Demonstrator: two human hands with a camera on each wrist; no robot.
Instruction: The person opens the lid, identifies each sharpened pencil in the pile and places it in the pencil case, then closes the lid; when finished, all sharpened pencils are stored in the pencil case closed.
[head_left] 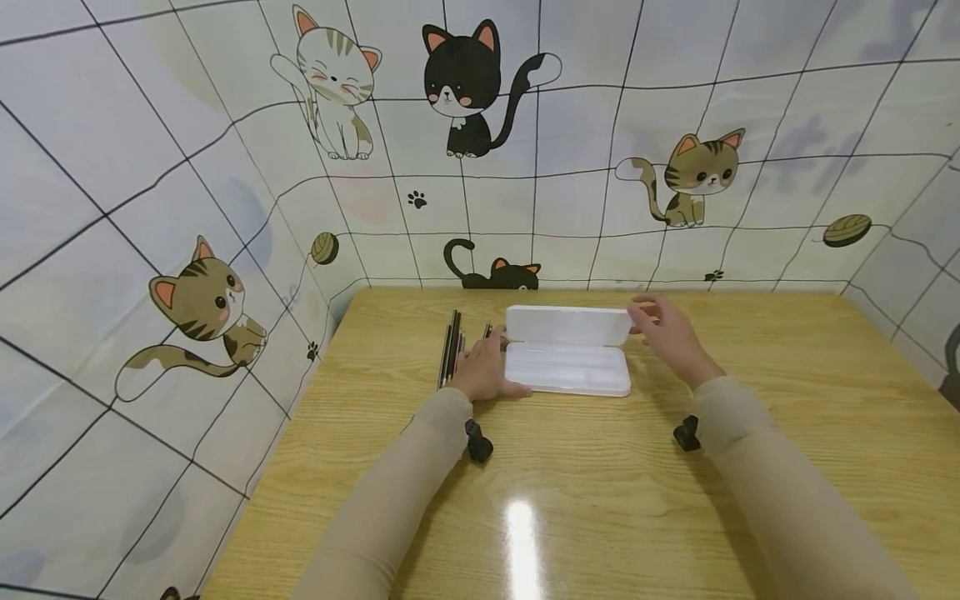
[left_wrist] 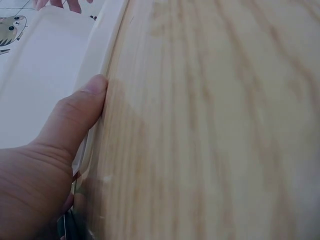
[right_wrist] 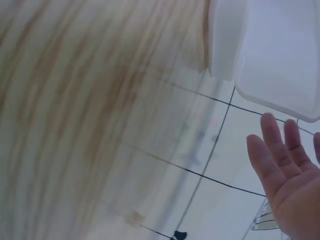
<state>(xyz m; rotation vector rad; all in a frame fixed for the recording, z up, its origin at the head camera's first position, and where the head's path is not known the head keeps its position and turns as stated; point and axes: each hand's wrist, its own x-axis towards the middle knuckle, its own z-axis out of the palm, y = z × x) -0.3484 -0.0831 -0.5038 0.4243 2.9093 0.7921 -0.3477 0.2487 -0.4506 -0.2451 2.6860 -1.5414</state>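
Over on the left of the worktop (head_left: 570, 467), a small bundle of dark pencils (head_left: 450, 354) lies lengthwise, pointing toward the back wall, just beside the left hand (head_left: 483, 373). That left hand rests flat on the wood at the left end of the white plastic case (head_left: 567, 369), fingers loosely extended; the left wrist view shows its thumb (left_wrist: 82, 107) pressed along the case's edge, bracing it rather than gripping it. The other fingers are hidden under the palm in that view, so how they lie against the pencils is hard to tell.

In the middle, the case sits open near the back of the worktop, its tray flat on the wood and its lid (head_left: 568, 325) standing up behind it.

On the right, the right hand (head_left: 670, 335) is at the lid's right end, fingers straight and relaxed. In the head view the fingertips seem to meet the lid's corner; in the right wrist view the fingers (right_wrist: 272, 145) are spread, with a sliver of gap to the lid's edge, so actual contact cannot be settled.

Both wrist views are blurred and cropped close: the case fills only a corner of each, and its inside cannot be made out.
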